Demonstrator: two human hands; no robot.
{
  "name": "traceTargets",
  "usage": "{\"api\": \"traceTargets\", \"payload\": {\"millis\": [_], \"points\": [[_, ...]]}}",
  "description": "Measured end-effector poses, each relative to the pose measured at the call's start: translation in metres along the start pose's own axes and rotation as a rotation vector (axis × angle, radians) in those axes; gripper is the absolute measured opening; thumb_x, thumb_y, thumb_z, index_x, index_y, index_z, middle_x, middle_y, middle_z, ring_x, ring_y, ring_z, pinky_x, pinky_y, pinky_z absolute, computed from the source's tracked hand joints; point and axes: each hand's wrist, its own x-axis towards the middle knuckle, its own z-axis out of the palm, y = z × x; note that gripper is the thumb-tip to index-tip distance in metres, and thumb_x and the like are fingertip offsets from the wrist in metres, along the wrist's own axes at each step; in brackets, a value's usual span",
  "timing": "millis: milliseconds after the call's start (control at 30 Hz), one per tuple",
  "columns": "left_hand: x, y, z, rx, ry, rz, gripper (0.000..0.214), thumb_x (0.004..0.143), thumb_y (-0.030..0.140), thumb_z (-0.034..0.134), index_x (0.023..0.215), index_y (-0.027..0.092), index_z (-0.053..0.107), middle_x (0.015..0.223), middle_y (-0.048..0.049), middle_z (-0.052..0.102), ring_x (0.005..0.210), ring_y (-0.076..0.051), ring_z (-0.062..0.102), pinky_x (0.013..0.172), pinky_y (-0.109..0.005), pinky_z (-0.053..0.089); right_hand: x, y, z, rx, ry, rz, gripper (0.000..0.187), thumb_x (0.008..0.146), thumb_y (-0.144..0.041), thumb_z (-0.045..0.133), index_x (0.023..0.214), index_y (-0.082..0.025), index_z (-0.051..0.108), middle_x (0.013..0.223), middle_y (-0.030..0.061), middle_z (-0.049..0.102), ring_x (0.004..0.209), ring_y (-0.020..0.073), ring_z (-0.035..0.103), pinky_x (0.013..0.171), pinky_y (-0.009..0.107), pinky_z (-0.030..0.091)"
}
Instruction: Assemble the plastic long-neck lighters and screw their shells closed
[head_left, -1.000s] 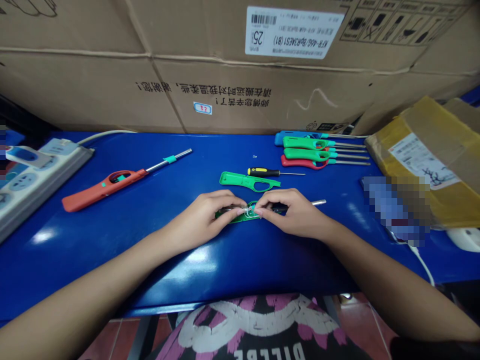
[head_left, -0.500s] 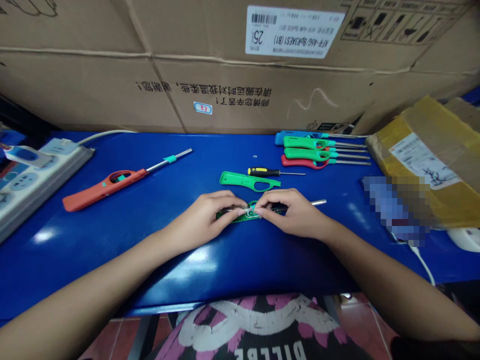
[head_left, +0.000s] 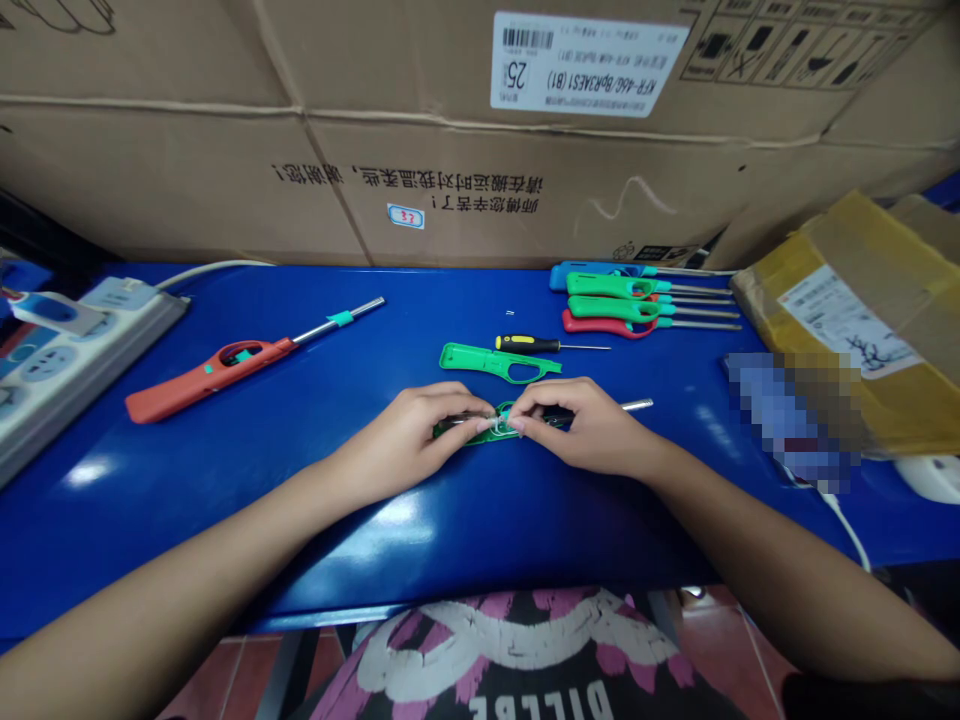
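Note:
Both hands are bent over an opened green long-neck lighter [head_left: 484, 438] on the blue table, its small inner parts and a white wire showing between the fingertips. My left hand [head_left: 424, 430] is closed at the lighter's handle end, thumb and index finger pinched on the inner parts. My right hand [head_left: 581, 425] pinches at the trigger area from the other side, and the metal tube [head_left: 637, 405] sticks out beyond it. Exactly which small part each hand grips is hidden. Just behind lie the loose green half-shell [head_left: 499, 362] and a yellow-and-black screwdriver [head_left: 529, 344].
An orange lighter [head_left: 210, 380] lies at left beside a white power strip [head_left: 90, 340]. Several lighters [head_left: 611, 305] are stacked at the back right, near a yellow-taped carton [head_left: 862, 320] and a blurred-out object [head_left: 795, 420] with a cable. A large cardboard box [head_left: 225, 200] stands behind.
Hardly anything differs. Both hands stay at the green lighter with only very slight finger movement, and the other objects have not moved.

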Motion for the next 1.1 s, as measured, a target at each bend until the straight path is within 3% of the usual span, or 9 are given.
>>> {"api": "traceTargets", "payload": {"millis": [1100], "points": [[-0.0005,0.0005,0.0064,-0.025,0.047,0.006,0.019,0.099,0.023,0.059,0.108,0.017,0.074,0.100,-0.0043,0.074,0.088,-0.013,0.068,0.078,-0.024,0.052,0.0030,0.0039,0.0023,0.037,-0.004,0.006,0.012,0.091,-0.022,0.063,0.085,-0.017,0.072,0.081,0.0022,0.071,0.069,0.0120,0.062,0.067,0.025,0.049]]}}
